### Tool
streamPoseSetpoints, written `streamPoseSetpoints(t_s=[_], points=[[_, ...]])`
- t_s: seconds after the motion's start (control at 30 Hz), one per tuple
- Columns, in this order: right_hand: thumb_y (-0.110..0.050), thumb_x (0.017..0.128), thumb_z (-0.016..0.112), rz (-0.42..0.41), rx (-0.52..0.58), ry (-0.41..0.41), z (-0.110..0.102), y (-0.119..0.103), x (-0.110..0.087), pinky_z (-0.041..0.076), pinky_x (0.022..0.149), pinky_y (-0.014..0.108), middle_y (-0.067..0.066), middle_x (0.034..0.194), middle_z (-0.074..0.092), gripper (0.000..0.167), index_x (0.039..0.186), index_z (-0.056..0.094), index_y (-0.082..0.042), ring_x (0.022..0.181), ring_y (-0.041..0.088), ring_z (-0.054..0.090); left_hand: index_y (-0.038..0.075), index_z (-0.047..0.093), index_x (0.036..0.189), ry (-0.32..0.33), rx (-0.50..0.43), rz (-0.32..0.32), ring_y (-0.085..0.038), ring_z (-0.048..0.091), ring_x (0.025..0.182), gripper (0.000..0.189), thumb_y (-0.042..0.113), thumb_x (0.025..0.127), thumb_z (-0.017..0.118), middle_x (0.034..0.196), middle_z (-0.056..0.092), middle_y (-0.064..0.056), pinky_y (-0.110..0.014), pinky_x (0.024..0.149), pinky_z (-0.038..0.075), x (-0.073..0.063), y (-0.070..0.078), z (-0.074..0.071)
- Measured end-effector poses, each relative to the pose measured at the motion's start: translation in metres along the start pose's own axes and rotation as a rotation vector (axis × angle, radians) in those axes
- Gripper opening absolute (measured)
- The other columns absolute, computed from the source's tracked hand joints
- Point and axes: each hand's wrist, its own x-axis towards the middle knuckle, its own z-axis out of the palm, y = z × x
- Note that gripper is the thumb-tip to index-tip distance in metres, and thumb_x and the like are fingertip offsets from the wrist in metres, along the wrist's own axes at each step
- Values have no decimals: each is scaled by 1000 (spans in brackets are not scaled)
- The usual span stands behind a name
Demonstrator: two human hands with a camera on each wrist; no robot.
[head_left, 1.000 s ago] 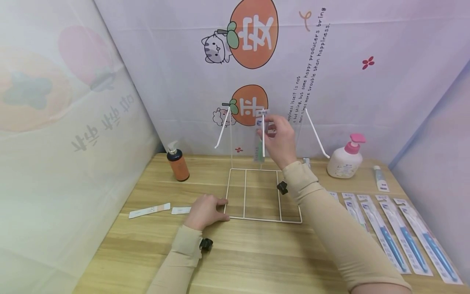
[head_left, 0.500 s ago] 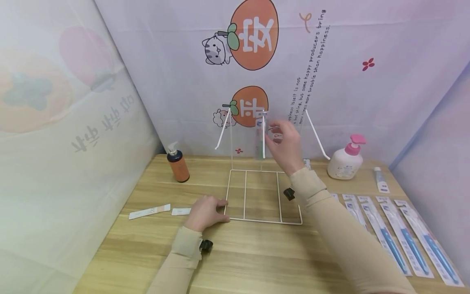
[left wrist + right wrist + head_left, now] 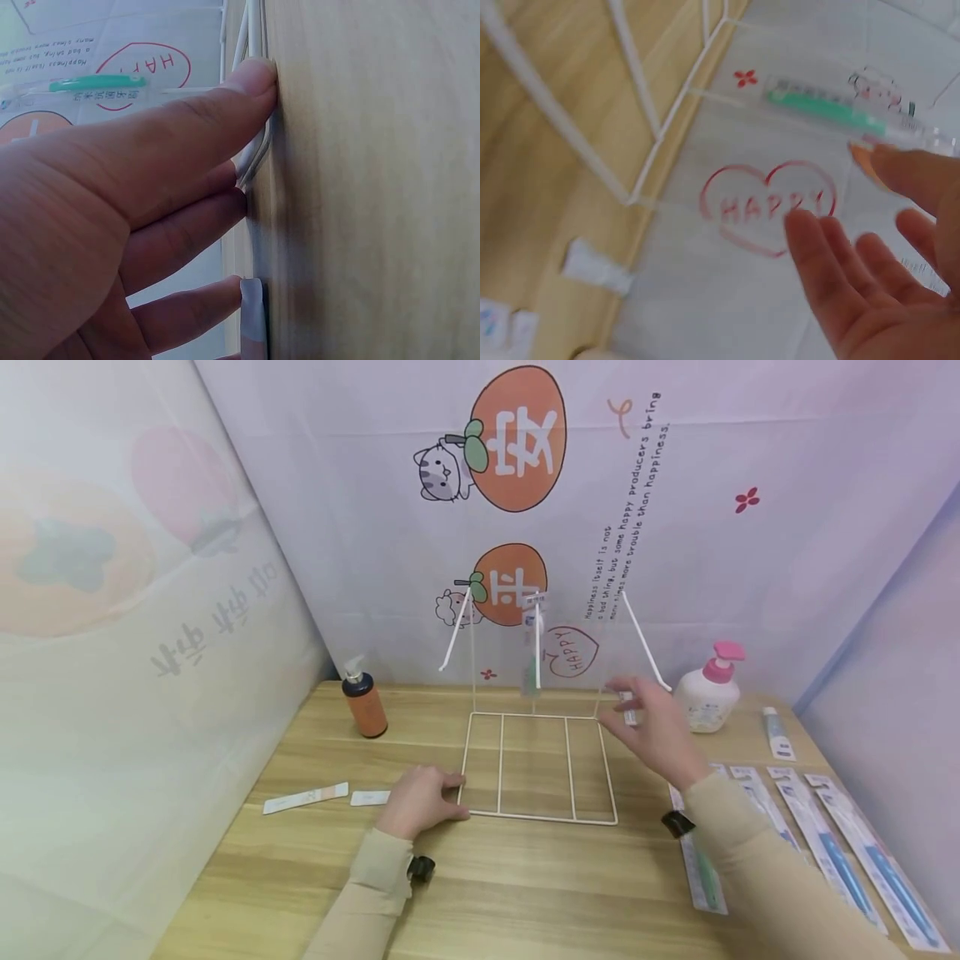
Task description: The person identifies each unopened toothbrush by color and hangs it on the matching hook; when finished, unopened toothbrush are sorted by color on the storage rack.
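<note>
A white wire rack [image 3: 540, 817] with three long hooks stands on the wooden table. My left hand [image 3: 416, 802] holds its front left corner, thumb and fingertips about the wire in the left wrist view. From the middle hook hangs a packaged toothbrush [image 3: 532, 672] with a green handle, partly covered by the hook in the head view. My right hand [image 3: 652, 731] is in the air right of the rack, fingers relaxed and holding nothing. In the right wrist view the hanging toothbrush [image 3: 829, 111] is beyond the fingertips.
Several packaged toothbrushes [image 3: 832, 856] lie at the right. Behind them are a pink-topped pump bottle [image 3: 705, 697] and a small tube [image 3: 777, 735]. An orange pump bottle [image 3: 366, 706] and two flat strips [image 3: 306, 797] are on the left. A printed cloth backs the table.
My right hand has let go of the green toothbrush and moved down and right, leaving it hanging on the middle hook. My left hand stays at the rack's corner.
</note>
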Motion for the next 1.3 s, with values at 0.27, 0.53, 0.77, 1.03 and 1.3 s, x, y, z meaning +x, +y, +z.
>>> streamPoseSetpoints(t_s=[0.27,0.53,0.77,1.03,1.3], points=[[-18,96,86,241,7,-232,-54,51,-64,62,69,28,30,144,61,60,148,60,-4,104,44,75,18,83,127,-7,3,-10,-32,72,118,56,42,79,97,126,78,-9,-49,99,57,0,2,0],[-15,92,88,340,20,-295,-71,77,-95,64,67,31,33,134,66,57,141,65,2,102,43,75,16,83,127,5,-6,-13,-32,73,117,56,40,78,98,125,78,-8,-48,98,58,-2,0,0],[-21,90,90,385,-34,-354,-69,98,-111,64,69,32,29,126,70,58,140,68,-1,102,39,74,17,83,126,14,5,1,-32,73,113,58,43,77,98,123,79,-9,-48,93,59,0,0,1],[-25,85,94,379,-156,-350,-58,111,-117,63,75,41,16,114,77,59,136,73,-6,98,33,75,18,83,126,20,7,8,-31,74,112,57,44,77,98,121,79,-8,-47,92,59,0,-2,3],[-29,92,88,500,-156,-410,-54,109,-116,60,64,33,20,117,74,61,143,68,-4,81,19,73,17,83,126,21,14,26,-31,74,111,57,43,77,98,121,80,-9,-48,93,59,0,-2,2]])
